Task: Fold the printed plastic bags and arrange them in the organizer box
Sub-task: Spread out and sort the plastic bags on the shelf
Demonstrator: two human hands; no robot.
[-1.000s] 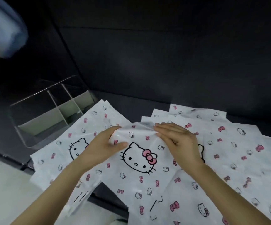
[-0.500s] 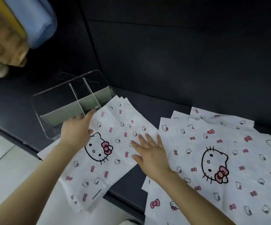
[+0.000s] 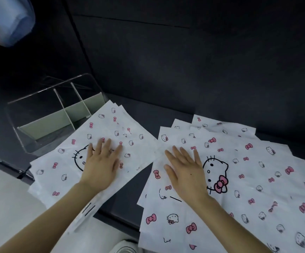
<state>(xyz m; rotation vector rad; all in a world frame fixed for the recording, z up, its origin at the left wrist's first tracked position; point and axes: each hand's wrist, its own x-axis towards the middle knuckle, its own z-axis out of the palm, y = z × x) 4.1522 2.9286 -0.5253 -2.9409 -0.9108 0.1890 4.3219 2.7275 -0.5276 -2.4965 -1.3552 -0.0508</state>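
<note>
— What do the hands hold?
— Nothing. The left hand (image 3: 100,167) presses flat on one printed bag (image 3: 111,128), and the right hand (image 3: 186,172) on the bag pile (image 3: 257,170).
— The organizer box (image 3: 56,114)?
— Just beyond the left fingertips.

Organizer box (image 3: 56,114) behind left bags (image 3: 100,132); right bags (image 3: 248,179) apart

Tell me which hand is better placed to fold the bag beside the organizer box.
Left, probably: the left hand lies flat on that bag; the right hand rests on the other stack.
</note>
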